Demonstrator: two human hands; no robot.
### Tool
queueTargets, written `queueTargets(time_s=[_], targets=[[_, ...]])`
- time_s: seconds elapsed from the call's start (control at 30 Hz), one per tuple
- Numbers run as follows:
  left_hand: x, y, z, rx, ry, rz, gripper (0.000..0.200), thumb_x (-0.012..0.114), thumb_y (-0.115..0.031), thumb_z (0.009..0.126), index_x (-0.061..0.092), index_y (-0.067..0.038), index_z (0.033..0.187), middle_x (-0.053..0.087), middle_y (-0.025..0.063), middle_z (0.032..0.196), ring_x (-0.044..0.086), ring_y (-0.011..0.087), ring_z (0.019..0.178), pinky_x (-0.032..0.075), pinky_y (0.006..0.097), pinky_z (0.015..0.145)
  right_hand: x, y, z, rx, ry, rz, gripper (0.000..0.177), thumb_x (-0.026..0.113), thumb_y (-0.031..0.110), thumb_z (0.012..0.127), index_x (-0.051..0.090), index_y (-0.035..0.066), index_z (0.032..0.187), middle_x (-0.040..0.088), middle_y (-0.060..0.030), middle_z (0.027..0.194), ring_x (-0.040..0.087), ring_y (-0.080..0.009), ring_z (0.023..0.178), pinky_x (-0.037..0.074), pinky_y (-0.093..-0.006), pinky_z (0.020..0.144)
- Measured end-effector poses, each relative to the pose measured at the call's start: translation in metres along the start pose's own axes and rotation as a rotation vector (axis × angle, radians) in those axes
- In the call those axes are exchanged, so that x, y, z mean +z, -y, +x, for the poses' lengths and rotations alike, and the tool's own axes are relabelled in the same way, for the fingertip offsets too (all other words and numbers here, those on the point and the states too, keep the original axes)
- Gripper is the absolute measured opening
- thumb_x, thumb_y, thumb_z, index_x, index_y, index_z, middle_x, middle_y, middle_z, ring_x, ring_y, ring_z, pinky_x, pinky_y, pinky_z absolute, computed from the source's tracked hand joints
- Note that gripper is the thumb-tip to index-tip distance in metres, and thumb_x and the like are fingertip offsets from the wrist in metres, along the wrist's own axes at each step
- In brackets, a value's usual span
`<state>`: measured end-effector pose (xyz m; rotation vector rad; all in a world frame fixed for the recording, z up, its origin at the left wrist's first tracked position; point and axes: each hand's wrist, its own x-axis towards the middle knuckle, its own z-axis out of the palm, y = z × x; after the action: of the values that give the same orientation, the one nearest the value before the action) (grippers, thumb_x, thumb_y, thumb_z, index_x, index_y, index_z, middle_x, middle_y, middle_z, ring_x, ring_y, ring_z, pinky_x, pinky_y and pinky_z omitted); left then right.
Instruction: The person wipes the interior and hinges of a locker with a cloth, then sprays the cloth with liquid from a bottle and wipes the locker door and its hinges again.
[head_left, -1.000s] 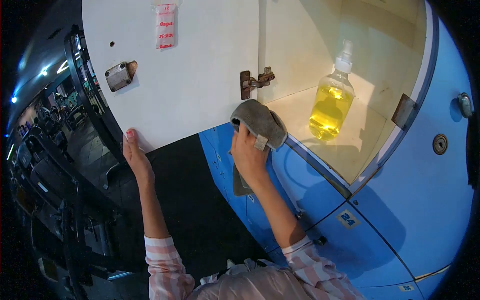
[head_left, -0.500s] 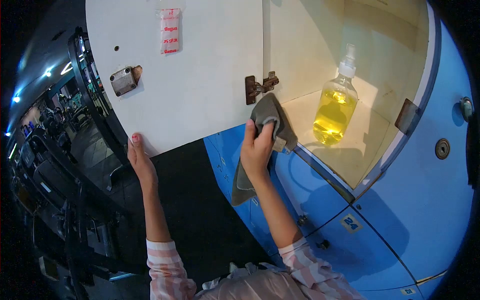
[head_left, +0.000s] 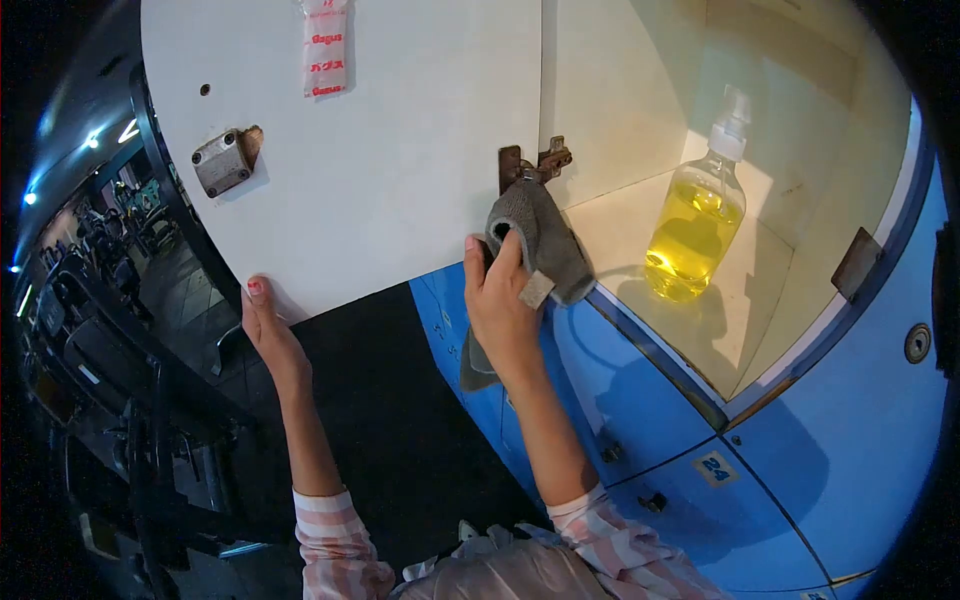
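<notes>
My left hand (head_left: 276,345) grips the lower outer corner of a white locker door (head_left: 380,170), thumb on its inner face. The door stands swung open. In my right hand (head_left: 508,325) is a bunched grey cloth (head_left: 548,240) with a pale tag, pressed up by the door's lower inner corner. Just above the cloth is a rusty metal hinge (head_left: 530,165), its lower part covered. A clear pump bottle (head_left: 695,225) of yellow liquid stands upright on the locker floor (head_left: 745,320), right of the cloth.
A red-and-white packet (head_left: 325,50) and a metal latch plate (head_left: 225,162) are fixed to the door. Blue lockers (head_left: 650,390) with number labels run below and right. Gym machines (head_left: 110,330) stand at the left, past a black floor mat (head_left: 400,430).
The cloth and my right hand have shifted slightly left, and the cloth now meets the hinge's lower end. The view has shifted a little; my left hand keeps its hold on the door.
</notes>
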<state>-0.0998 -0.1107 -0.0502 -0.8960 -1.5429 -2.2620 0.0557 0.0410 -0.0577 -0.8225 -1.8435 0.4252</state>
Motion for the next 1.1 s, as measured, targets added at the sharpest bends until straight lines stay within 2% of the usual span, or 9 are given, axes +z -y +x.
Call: queueTargets(time_s=[0.03,0.1,0.2,0.43,0.5,0.73,0.83,0.9,1.1], targets=[[0.000,0.001,0.001,0.007,-0.024,0.022,0.053,0.041,-0.042,0.089,0.045,0.005,0.113,0.051,0.0090,0.105,0.044,0.0144,0.098,0.029,0.0259,0.089,-0.003,0.002,0.001,0.002,0.000,-0.002,0.039,0.044,0.027,0.087,0.043,-0.006,0.108,0.054,-0.0260,0.097,0.050,-0.0397,0.096,0.038,-0.0462,0.085],[-0.002,0.004,0.002,0.003,-0.010,0.012,0.054,0.041,-0.043,0.089,0.045,0.005,0.113,0.051,0.0092,0.105,0.044,0.0147,0.098,0.029,0.0264,0.089,-0.009,0.003,0.005,-0.092,-0.143,-0.044,0.030,0.052,0.025,0.082,0.043,-0.003,0.086,0.054,-0.0262,0.077,0.051,-0.0420,0.075,0.038,-0.0471,0.071],[-0.001,0.005,0.001,0.001,-0.011,0.005,0.054,0.041,-0.043,0.088,0.045,0.005,0.113,0.051,0.0094,0.105,0.044,0.0150,0.098,0.029,0.0269,0.089,-0.010,0.000,0.006,-0.168,-0.230,-0.178,0.028,0.053,0.023,0.080,0.043,-0.002,0.084,0.053,-0.0256,0.074,0.051,-0.0408,0.073,0.039,-0.0459,0.070],[0.004,0.000,0.000,0.000,-0.044,0.010,0.055,0.042,-0.044,0.088,0.046,0.005,0.111,0.051,0.0093,0.105,0.044,0.0159,0.099,0.028,0.0278,0.091,-0.016,-0.006,-0.003,-0.238,-0.182,-0.194,0.028,0.054,0.017,0.078,0.046,-0.005,0.093,0.055,-0.0269,0.081,0.052,-0.0394,0.079,0.039,-0.0447,0.073],[0.004,0.003,0.001,0.011,-0.043,-0.008,0.054,0.042,-0.043,0.088,0.046,0.005,0.111,0.051,0.0092,0.105,0.044,0.0158,0.099,0.028,0.0278,0.091,-0.014,-0.009,-0.008,-0.225,-0.101,-0.249,0.038,0.053,0.013,0.076,0.043,-0.006,0.108,0.057,-0.0249,0.091,0.053,-0.0385,0.091,0.035,-0.0495,0.084],[0.004,0.003,0.002,0.017,-0.031,-0.048,0.051,0.042,-0.040,0.089,0.047,0.005,0.111,0.051,0.0090,0.105,0.044,0.0146,0.098,0.029,0.0262,0.090,-0.007,-0.024,-0.016,-0.248,-0.083,-0.294,0.037,0.052,0.002,0.071,0.049,-0.003,0.107,0.057,-0.0238,0.095,0.054,-0.0377,0.092,0.035,-0.0485,0.086],[0.001,0.008,0.005,0.041,0.004,-0.078,0.050,0.042,-0.039,0.089,0.047,0.005,0.110,0.051,0.0086,0.104,0.045,0.0141,0.097,0.029,0.0256,0.089,-0.006,-0.030,-0.017,-0.271,-0.136,-0.119,0.028,0.051,0.000,0.069,0.054,-0.001,0.096,0.057,-0.0235,0.093,0.054,-0.0384,0.089,0.039,-0.0450,0.080],[-0.005,0.013,0.007,0.028,0.021,-0.046,0.049,0.042,-0.039,0.089,0.047,0.005,0.110,0.051,0.0083,0.103,0.045,0.0139,0.097,0.029,0.0254,0.089,-0.011,-0.026,-0.018,-0.331,-0.242,0.141,0.005,0.048,-0.004,0.069,0.051,-0.003,0.074,0.052,-0.0183,0.066,0.050,-0.0374,0.067,0.039,-0.0412,0.065],[-0.001,0.009,0.006,0.044,0.011,-0.034,0.048,0.042,-0.038,0.089,0.048,0.005,0.109,0.052,0.0080,0.102,0.044,0.0134,0.097,0.030,0.0250,0.088,-0.005,-0.002,0.001,-0.479,-0.346,0.300,0.005,0.047,-0.004,0.072,0.048,-0.006,0.076,0.048,-0.0205,0.076,0.045,-0.0383,0.077,0.038,-0.0425,0.068]])
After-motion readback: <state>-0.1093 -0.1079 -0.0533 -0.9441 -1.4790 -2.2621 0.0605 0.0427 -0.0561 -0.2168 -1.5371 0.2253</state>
